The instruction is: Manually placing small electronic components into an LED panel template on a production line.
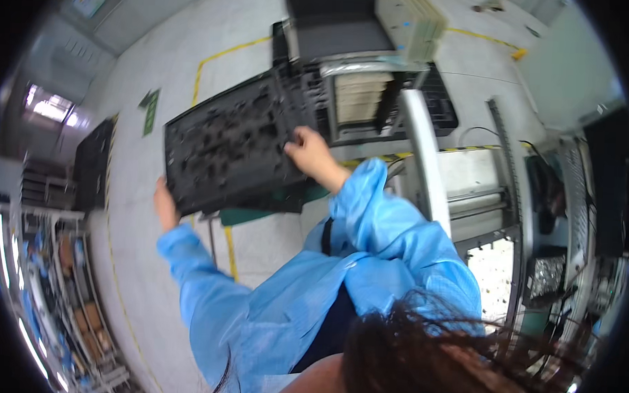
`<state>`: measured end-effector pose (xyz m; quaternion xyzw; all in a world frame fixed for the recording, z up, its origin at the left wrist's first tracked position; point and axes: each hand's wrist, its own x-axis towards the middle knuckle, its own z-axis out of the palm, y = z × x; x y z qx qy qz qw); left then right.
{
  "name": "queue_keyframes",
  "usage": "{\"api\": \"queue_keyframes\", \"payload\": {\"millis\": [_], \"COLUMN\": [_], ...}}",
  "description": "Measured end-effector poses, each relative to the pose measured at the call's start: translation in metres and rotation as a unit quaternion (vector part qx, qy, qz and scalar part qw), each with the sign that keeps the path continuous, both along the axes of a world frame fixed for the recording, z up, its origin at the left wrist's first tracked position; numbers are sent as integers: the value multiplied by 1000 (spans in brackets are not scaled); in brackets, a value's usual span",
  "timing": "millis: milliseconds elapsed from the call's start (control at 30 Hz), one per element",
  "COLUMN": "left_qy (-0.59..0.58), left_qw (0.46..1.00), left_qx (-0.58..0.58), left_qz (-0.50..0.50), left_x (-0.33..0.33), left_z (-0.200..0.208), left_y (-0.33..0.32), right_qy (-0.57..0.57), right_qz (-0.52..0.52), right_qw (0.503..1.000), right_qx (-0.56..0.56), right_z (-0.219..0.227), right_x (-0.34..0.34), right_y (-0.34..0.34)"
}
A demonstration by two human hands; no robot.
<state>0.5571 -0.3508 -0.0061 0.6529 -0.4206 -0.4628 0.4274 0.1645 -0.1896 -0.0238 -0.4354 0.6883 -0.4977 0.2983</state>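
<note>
Head view, black panel (226, 141): broad, four-sided, thin-rimmed, its face mottled with small dark shapes, blurred
Panel's place: between both hands, over the pale floor (268, 247)
Left hand (164, 205): grasping the panel's near left corner
Right hand (312, 155): pinching the panel's right edge

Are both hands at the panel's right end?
No, only the right hand is; the left hand holds the left end of the black panel.

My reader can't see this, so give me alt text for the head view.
A person in a blue coat holds a large black tray dotted with dark shapes, left hand at its near left corner, right hand at its right edge. Yellow tape marks the pale floor.
</note>
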Motion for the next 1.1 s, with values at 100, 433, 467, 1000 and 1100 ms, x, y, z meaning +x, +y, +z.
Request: {"api": "queue_keyframes", "payload": {"millis": [100, 433, 467, 1000, 1100], "left_qy": [65, -57, -78, -194, -148], "left_qw": [994, 829, 790, 665, 674], "left_qx": [-55, -290, -327, -236, -243], "left_qz": [-71, -475, -513, -681, -682], "left_x": [-31, -407, -448, -698, -704], "left_z": [36, 90, 88, -4, -4], "left_y": [16, 91, 97, 155, 170], "right_qy": [-93, -254, -258, -376, -405], "right_qz": [-32, -350, -384, -502, -501], "right_qw": [995, 901, 887, 779, 765], "right_qx": [23, -25, -1, 18, -9], "right_z": [49, 64, 67, 46, 35], "right_x": [-15, -83, -85, -146, -144], "right_y": [79, 329, 341, 370, 371]}}
